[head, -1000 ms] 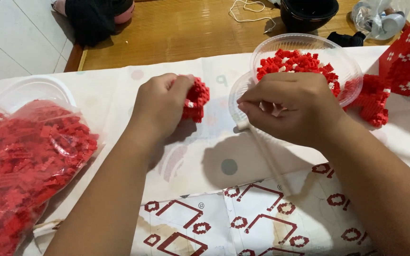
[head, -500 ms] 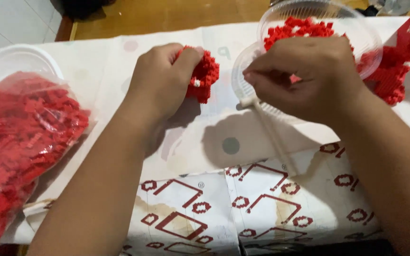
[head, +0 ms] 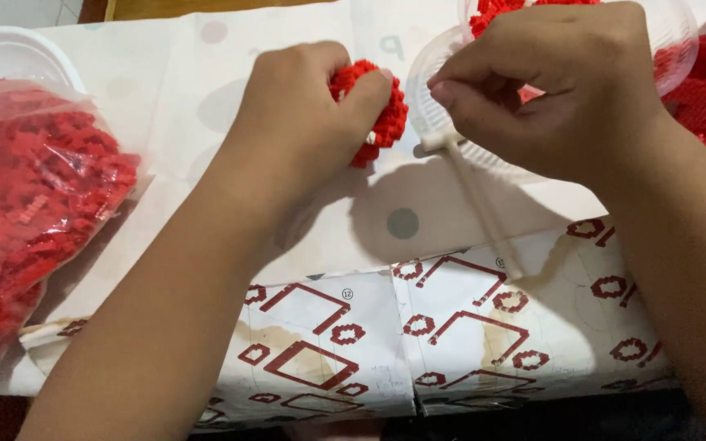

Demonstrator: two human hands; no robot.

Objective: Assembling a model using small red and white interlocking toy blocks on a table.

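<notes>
We see a red brick cluster (head: 376,118), small, rounded and studded, gripped in the left hand (head: 304,122) just above the paper-covered table. A slim white T-shaped tool (head: 475,204) slants down from the right hand (head: 565,90), its head just right of the cluster.

Clear bag of red bricks (head: 18,212) (far left), printed instruction sheets (head: 418,343), white round lid (head: 2,53)
</notes>
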